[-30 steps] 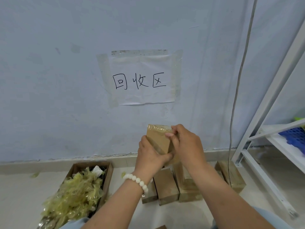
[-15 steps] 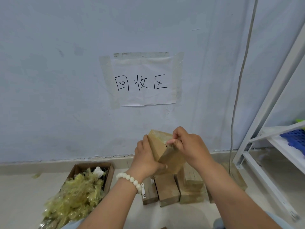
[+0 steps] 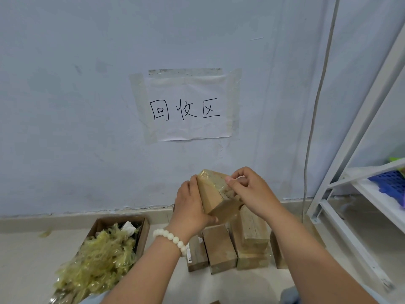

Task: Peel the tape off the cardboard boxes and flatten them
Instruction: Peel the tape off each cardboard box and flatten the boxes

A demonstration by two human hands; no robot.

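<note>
Cardboard box (image 3: 213,195), still taped, was held up before the wall in our head view, above the waiting boxes (image 3: 221,246) on the floor. Our left hand (image 3: 189,209) gripped its side. Within the past second our right hand (image 3: 252,194) had shifted to the top edge, fingertips (image 3: 230,179) pinching the tape (image 3: 205,175); the peel, we judged, was just starting.

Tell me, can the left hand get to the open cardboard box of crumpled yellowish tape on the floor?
Probably, but not freely. The left hand grips the taped brown cardboard box, which the right hand is picking at. The open cardboard box of crumpled yellowish tape sits below to its left, nothing between.
</note>
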